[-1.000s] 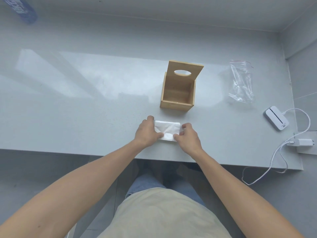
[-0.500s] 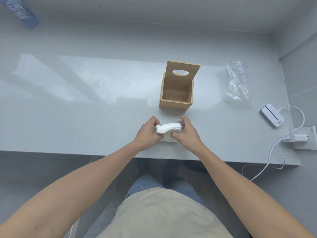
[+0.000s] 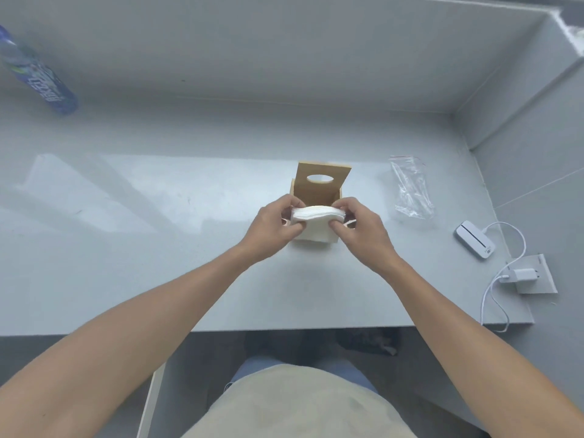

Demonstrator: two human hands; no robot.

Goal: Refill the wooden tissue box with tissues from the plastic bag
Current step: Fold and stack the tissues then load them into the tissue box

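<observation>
While hovering just near of the wooden tissue box (image 3: pixel 322 181), pinching the tissue stack (image 3: pixel 316 220) at its left end with left hand (image 3: pixel 273 230), at its right end with right hand (image 3: pixel 363 230), fingers curling tight around both ends.

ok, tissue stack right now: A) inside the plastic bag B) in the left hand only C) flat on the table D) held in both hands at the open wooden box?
D: the left hand and right hand pinch opposite ends of the tissue stack in front of the wooden box, whose lid stands open; the plastic bag lies apart on the table, looking empty.
</observation>
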